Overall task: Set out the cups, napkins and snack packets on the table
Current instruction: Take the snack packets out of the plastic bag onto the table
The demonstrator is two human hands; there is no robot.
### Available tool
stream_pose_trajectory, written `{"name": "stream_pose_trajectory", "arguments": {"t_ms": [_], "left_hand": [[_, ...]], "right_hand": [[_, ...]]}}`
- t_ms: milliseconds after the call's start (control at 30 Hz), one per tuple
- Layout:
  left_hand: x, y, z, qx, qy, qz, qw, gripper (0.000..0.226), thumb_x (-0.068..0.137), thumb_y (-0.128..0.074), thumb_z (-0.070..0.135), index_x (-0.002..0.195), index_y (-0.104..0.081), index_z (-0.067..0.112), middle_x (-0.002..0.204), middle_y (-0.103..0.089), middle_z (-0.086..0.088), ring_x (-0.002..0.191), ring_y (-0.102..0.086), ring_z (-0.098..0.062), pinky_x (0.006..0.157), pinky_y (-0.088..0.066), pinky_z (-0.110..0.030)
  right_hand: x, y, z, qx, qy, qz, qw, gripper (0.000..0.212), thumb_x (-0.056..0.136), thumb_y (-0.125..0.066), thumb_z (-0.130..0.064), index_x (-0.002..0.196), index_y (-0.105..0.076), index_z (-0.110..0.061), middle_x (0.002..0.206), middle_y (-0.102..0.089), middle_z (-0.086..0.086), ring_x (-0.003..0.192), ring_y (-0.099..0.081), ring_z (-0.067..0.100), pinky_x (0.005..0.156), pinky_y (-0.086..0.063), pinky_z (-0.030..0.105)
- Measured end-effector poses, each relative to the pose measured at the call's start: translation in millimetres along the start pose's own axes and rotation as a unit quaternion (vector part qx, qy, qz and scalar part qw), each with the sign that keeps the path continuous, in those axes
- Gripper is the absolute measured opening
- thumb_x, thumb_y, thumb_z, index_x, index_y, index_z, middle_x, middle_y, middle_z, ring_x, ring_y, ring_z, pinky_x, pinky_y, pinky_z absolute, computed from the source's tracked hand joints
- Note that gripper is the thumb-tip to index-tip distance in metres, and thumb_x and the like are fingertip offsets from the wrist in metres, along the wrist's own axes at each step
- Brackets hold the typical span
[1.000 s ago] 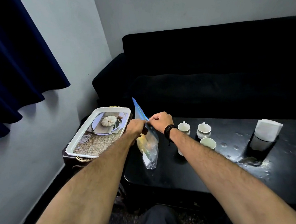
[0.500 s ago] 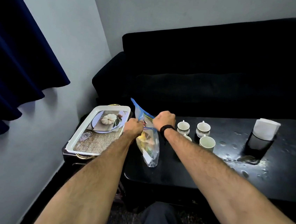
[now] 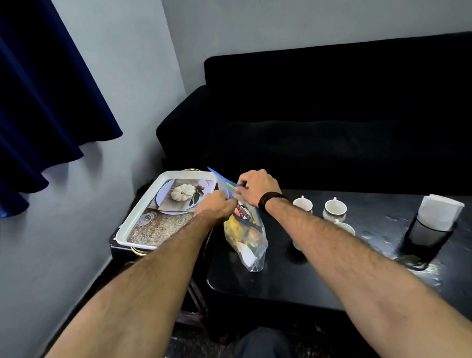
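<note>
A clear zip bag (image 3: 247, 238) with a blue seal strip, filled with colourful snack packets, stands on the left end of the black table (image 3: 290, 283). My left hand (image 3: 216, 206) pinches the near side of the bag's mouth. My right hand (image 3: 257, 185), a black band on its wrist, grips the blue strip on the far side. Three white cups (image 3: 334, 210) sit just right of the bag, one partly hidden by my right forearm. White napkins (image 3: 439, 210) stand in a dark holder at the right.
A white tray (image 3: 137, 223) with a printed pumpkin picture rests on a low stand left of the table. A black sofa (image 3: 349, 138) runs behind the table. A dark blue curtain (image 3: 35, 84) hangs at the left wall. My knee shows below the table edge.
My right hand has slid back and away from my left along the blue strip, spreading the bag's mouth wider. The view has shifted slightly.
</note>
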State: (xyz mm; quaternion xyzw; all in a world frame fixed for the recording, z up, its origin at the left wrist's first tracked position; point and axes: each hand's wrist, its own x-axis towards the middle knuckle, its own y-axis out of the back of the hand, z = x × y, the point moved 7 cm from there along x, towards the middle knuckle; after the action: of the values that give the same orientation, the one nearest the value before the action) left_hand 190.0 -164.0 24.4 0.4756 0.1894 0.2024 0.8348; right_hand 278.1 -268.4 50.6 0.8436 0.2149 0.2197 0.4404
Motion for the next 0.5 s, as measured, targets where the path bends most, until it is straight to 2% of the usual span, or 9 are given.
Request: {"name": "stream_pose_trajectory", "arguments": {"t_ms": [67,133,233,300,333,433,500], "left_hand": [[3,9,-8,0.019,0.044,0.050,0.998,0.043,0.092,-0.048,0.051,0.086,-0.062,0.011,0.092,-0.068,-0.011,0.080,-0.061,-0.026,0.069,-0.046,-0.030],[8,15,-11,0.040,0.048,0.081,0.995,0.038,0.097,-0.043,0.042,0.096,-0.063,0.010,0.104,-0.067,-0.014,0.084,-0.057,-0.026,0.075,-0.045,-0.032],[9,30,-26,0.045,0.088,0.131,0.986,0.039,0.098,-0.038,0.032,0.115,-0.063,0.008,0.117,-0.064,-0.017,0.102,-0.061,-0.031,0.086,-0.046,-0.037],[7,42,-41,0.043,0.127,0.149,0.980,0.040,0.097,-0.038,0.033,0.118,-0.062,0.009,0.119,-0.063,-0.016,0.107,-0.060,-0.031,0.093,-0.045,-0.040],[7,46,-44,0.052,0.132,0.155,0.978,0.040,0.097,-0.039,0.034,0.117,-0.062,0.010,0.119,-0.064,-0.015,0.108,-0.060,-0.032,0.096,-0.044,-0.041],[7,56,-44,0.060,0.136,0.167,0.975,0.042,0.097,-0.038,0.037,0.116,-0.065,0.011,0.113,-0.067,-0.015,0.106,-0.062,-0.034,0.095,-0.046,-0.041],[8,50,-38,0.019,0.132,0.132,0.982,0.043,0.093,-0.040,0.036,0.111,-0.067,0.008,0.104,-0.071,-0.015,0.100,-0.066,-0.033,0.091,-0.052,-0.039]], "right_hand": [[-2,-5,-7,-0.016,0.033,-0.003,0.999,0.013,0.085,-0.064,-0.035,0.082,-0.069,-0.022,0.084,-0.069,-0.002,0.082,-0.067,0.023,0.069,-0.051,0.030],[-4,-6,-5,-0.020,0.038,0.000,0.999,0.012,0.087,-0.061,-0.031,0.081,-0.066,-0.022,0.082,-0.067,0.000,0.081,-0.068,0.025,0.068,-0.050,0.030],[3,18,25,-0.020,-0.057,0.070,0.996,0.013,0.086,-0.060,-0.023,0.094,-0.067,-0.016,0.097,-0.069,0.013,0.093,-0.068,0.034,0.076,-0.054,0.036],[5,37,56,-0.007,-0.148,0.109,0.983,0.020,0.085,-0.060,-0.020,0.102,-0.069,-0.012,0.104,-0.069,0.017,0.099,-0.068,0.037,0.080,-0.054,0.038],[6,42,66,-0.001,-0.167,0.112,0.980,0.020,0.086,-0.060,-0.019,0.102,-0.069,-0.011,0.105,-0.069,0.018,0.100,-0.068,0.037,0.080,-0.054,0.037],[9,42,66,0.014,-0.165,0.105,0.981,0.018,0.087,-0.061,-0.020,0.100,-0.069,-0.011,0.102,-0.070,0.016,0.097,-0.068,0.036,0.076,-0.053,0.035],[7,33,59,0.040,-0.171,0.061,0.983,0.019,0.084,-0.063,-0.022,0.099,-0.070,-0.013,0.100,-0.071,0.013,0.091,-0.070,0.032,0.075,-0.055,0.032]]}}
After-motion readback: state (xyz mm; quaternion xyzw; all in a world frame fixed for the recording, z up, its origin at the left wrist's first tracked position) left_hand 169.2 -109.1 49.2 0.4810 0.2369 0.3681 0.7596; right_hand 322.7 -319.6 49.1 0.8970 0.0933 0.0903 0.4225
